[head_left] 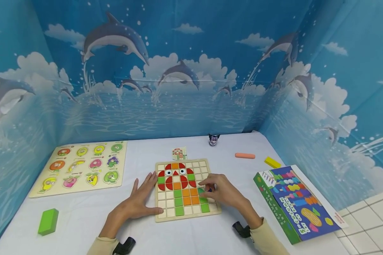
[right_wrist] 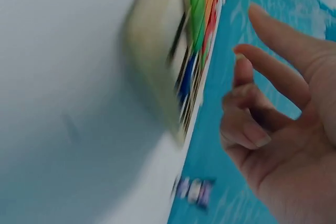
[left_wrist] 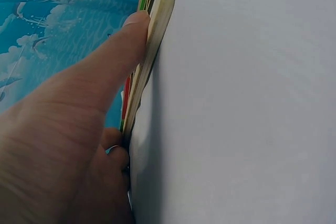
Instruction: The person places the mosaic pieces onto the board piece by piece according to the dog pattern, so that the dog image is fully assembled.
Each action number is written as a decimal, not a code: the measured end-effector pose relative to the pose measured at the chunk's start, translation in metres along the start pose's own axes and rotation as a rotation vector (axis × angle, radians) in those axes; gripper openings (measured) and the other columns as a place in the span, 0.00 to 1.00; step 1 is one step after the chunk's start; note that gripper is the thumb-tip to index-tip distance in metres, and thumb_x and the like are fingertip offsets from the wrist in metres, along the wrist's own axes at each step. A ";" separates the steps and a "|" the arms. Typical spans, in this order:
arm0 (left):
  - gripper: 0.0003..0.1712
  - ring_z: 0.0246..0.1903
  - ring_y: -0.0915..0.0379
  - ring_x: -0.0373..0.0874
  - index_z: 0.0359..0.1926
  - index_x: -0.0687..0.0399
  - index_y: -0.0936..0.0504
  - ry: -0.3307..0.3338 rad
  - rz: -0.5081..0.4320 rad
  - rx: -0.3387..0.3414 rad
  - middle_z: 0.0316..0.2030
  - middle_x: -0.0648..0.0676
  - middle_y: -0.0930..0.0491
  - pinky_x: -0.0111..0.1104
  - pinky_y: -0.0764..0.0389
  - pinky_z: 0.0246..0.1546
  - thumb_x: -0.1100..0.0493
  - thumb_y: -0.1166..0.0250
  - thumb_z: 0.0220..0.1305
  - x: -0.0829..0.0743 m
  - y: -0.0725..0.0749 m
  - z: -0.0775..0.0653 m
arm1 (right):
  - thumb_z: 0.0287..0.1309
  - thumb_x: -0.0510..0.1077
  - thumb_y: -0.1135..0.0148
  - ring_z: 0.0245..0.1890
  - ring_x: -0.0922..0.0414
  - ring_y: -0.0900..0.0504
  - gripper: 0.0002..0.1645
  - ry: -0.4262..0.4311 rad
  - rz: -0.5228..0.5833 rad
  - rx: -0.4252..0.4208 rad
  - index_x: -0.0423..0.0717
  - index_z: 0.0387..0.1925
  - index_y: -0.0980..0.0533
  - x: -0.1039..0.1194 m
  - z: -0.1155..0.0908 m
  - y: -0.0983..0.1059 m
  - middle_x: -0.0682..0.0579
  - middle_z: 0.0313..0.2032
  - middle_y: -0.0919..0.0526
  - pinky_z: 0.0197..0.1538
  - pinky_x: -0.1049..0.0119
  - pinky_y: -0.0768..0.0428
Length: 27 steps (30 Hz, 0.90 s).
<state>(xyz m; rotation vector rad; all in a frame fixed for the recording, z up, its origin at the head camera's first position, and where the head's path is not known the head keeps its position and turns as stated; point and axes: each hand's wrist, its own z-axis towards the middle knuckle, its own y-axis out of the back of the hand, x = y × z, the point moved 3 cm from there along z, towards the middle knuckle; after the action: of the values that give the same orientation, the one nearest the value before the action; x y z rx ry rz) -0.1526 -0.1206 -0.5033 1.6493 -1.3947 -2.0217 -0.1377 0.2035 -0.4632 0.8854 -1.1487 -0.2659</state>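
A square wooden mosaic board point(head_left: 214, 165) lies on the white cloth, with red, orange, green and white tiles forming a picture in its grid. My left hand point(head_left: 139, 202) rests at its left side, fingers spread along the edge and thumb on the lower left corner; the left wrist view shows that thumb point(left_wrist: 118, 45) against the frame. Over the right part of the board hovers my right hand point(head_left: 225, 191), close to a green tile point(head_left: 203, 200). In the right wrist view its thumb and forefinger stand apart with nothing between them, the other fingers bent. This hand hides some grid squares.
A small picture card point(head_left: 179, 153) lies just behind the board. To the left are a fruit puzzle board point(head_left: 79, 177) and a green block point(head_left: 48, 221). A figurine point(head_left: 213, 140), an orange stick point(head_left: 245, 156), a yellow block point(head_left: 272, 162) and a toy box point(head_left: 298, 205) are rightward.
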 end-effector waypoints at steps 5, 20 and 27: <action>0.73 0.87 0.73 0.57 0.88 0.56 0.54 0.005 -0.004 -0.004 0.88 0.57 0.60 0.61 0.81 0.81 0.37 0.18 0.56 0.003 0.001 -0.001 | 0.62 0.39 0.21 0.29 0.60 0.28 0.12 0.053 -0.046 -0.021 0.41 0.46 0.09 0.014 0.037 -0.015 0.58 0.30 0.19 0.31 0.71 0.30; 0.74 0.87 0.71 0.59 0.88 0.58 0.55 -0.023 0.021 0.000 0.88 0.58 0.59 0.63 0.78 0.81 0.37 0.18 0.57 0.001 0.001 0.001 | 0.57 0.29 0.21 0.28 0.61 0.24 0.09 -0.006 -0.023 0.002 0.39 0.40 0.11 0.014 0.068 -0.026 0.56 0.27 0.18 0.34 0.71 0.22; 0.73 0.86 0.71 0.59 0.87 0.59 0.54 -0.032 0.014 -0.005 0.88 0.59 0.59 0.64 0.78 0.81 0.36 0.19 0.56 0.002 -0.001 0.000 | 0.62 0.37 0.21 0.26 0.65 0.28 0.05 0.097 -0.022 0.074 0.41 0.40 0.09 0.031 0.078 -0.040 0.59 0.25 0.21 0.31 0.73 0.29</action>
<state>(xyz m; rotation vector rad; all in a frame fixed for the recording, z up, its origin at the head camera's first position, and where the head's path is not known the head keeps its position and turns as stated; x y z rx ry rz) -0.1531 -0.1213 -0.5051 1.6073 -1.4062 -2.0518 -0.1825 0.1222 -0.4611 0.9670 -1.0650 -0.1973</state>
